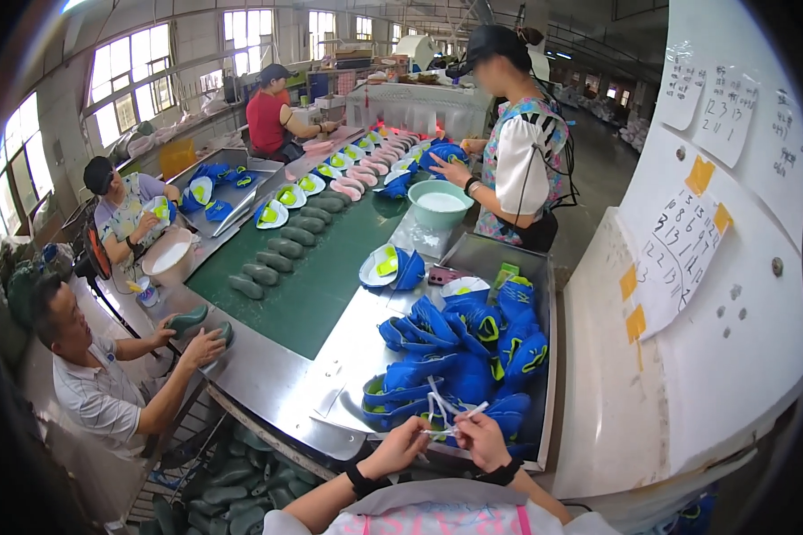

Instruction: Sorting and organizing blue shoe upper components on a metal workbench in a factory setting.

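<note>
Near the lower edge, my left hand (pixel 400 448) and my right hand (pixel 484 440) are raised close together, fingers closed on a white lace (pixel 436 403). It stretches between them, with a loop rising above and an end sticking out past my right hand. How it is knotted or crossed is too small to tell. Just beyond my hands lies a pile of blue shoe uppers (pixel 469 378) with yellow-green linings, heaped in a metal tray (pixel 550 357). Neither hand appears to grip an upper.
A green conveyor belt (pixel 321 290) carries rows of grey-green shoe lasts (pixel 269 259) and uppers. Co-workers sit left and stand at the far right; one holds lasts over the metal edge. A pale green basin (pixel 441 203) stands beyond the tray. A white board (pixel 678 357) rises on my right.
</note>
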Available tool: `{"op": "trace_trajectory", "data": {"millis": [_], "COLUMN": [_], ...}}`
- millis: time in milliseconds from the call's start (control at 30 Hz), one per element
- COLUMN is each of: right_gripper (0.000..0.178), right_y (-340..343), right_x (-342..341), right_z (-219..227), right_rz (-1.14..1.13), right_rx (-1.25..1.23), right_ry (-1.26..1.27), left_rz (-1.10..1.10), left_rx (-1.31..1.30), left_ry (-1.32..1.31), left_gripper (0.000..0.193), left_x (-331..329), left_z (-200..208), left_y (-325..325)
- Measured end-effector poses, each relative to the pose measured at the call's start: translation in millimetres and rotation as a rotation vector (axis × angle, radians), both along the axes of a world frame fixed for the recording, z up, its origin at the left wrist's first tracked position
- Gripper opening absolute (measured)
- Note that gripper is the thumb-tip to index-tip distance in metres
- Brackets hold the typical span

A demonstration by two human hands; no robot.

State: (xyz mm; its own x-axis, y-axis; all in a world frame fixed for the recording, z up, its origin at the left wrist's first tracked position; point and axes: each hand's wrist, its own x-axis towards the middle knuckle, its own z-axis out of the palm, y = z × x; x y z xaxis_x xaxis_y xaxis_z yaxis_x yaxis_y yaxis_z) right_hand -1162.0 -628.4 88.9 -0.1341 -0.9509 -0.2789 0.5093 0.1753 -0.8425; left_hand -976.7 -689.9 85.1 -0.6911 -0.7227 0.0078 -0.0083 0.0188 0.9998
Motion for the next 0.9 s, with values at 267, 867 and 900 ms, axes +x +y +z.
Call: {"op": "trace_trajectory", "data": {"millis": [267,867,900], "right_gripper": [0.011,0.034,0.034], "right_y": [-3,0,2], "right_x": [-19,43,44], "right_z": [-4,40,27], "right_rz": [-0.262,0.383,0.395], "right_rx": [-0.039,-0.434,-0.442], "right_ry": [-0.052,1.318,1.314], "left_rz": [-0.016,-0.098,-0.047], "left_rx": [-0.22,-0.506,-0.552], "left_ry": [-0.125,-0.158,-0.116], "left_gripper": [0.03,0.018,0.019], "left_x": [-2,11,10], "left_z": [3,-18,-20], "left_y": [-7,-7,-7]}}
